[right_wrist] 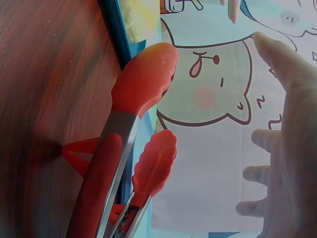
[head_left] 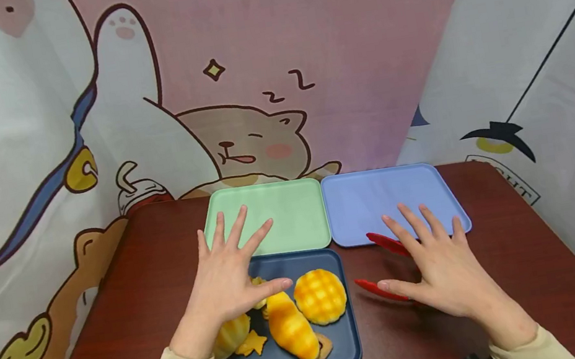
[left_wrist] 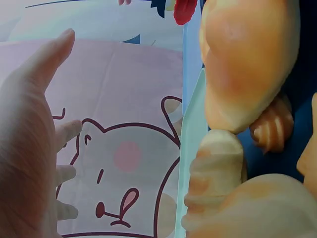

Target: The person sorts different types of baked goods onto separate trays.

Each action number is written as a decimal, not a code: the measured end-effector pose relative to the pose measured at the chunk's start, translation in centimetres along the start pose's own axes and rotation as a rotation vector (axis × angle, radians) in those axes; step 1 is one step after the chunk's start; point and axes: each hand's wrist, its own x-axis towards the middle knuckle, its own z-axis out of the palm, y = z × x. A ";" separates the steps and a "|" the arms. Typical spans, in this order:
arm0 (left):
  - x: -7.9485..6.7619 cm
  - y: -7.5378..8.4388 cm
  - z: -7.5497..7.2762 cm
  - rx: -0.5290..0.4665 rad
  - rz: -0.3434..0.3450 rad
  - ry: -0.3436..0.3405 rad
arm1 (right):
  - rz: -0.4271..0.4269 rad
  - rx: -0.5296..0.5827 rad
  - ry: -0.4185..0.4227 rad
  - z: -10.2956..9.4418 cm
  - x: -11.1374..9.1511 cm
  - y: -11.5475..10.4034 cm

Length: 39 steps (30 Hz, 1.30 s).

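Note:
My left hand (head_left: pixel 226 274), fingers spread, hovers over the left part of a dark blue tray (head_left: pixel 348 295) and holds nothing. On that tray lie a round checked bun (head_left: pixel 320 297), a long striped bread roll (head_left: pixel 291 329), a star-shaped biscuit (head_left: pixel 251 343), a ridged bun (head_left: pixel 231 337) partly under my left wrist, and a brown cookie (head_left: pixel 322 348) beneath the roll's end. My right hand (head_left: pixel 445 267) spreads its fingers above red-tipped tongs (right_wrist: pixel 143 79), which stand on the table with metal arms. In the head view the right hand hides most of the tongs.
A light green tray (head_left: pixel 293 216) and a light blue tray (head_left: pixel 370 204) stand side by side at the back of the brown table (head_left: pixel 136 329). A printed cloth (head_left: pixel 347 57) with cartoon animals hangs behind the table and along its sides.

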 end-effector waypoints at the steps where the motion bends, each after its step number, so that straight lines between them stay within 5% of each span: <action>1: -0.1 0.0 -0.1 -0.001 -0.002 0.001 | 0.000 0.004 -0.001 0.0 0.0 0.0; 15: -2.1 -0.9 -1.1 -0.190 -0.099 -0.052 | 0.067 0.109 -0.024 0.1 -2.4 1.3; 24: -3.5 -2.5 -1.3 -0.254 -0.181 -0.015 | 0.135 0.168 -0.060 0.3 -3.8 2.5; 39: -5.6 -4.9 -0.6 -0.458 -0.388 -0.015 | 0.227 0.208 -0.114 1.6 -5.2 4.2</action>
